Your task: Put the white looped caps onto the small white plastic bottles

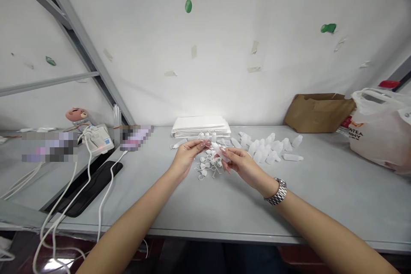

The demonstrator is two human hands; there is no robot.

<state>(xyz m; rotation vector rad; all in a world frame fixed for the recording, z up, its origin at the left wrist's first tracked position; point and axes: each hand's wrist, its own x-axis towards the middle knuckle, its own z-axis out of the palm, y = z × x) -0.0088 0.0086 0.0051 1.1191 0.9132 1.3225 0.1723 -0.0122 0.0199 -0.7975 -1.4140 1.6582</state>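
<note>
My right hand [241,162] grips a small translucent white squeeze bottle [220,152], its neck tilted up toward the left. Close to that neck, my left hand [186,157] has thumb and fingers pinched together; whatever is between them is too small to make out. Below and between both hands lies a loose group of white caps with ring straps [205,165]. Several similar bottles [265,147] are heaped to the right of my right hand, most lying or leaning. A few upright bottles [206,136] stand just behind my fingertips.
A stack of white flat sheets or boxes [201,125] rests against the wall. At right are a brown cardboard box [317,113] and a white plastic bag [382,132]. Cables [88,167], a power strip [98,139] and a black tray [93,188] occupy the left.
</note>
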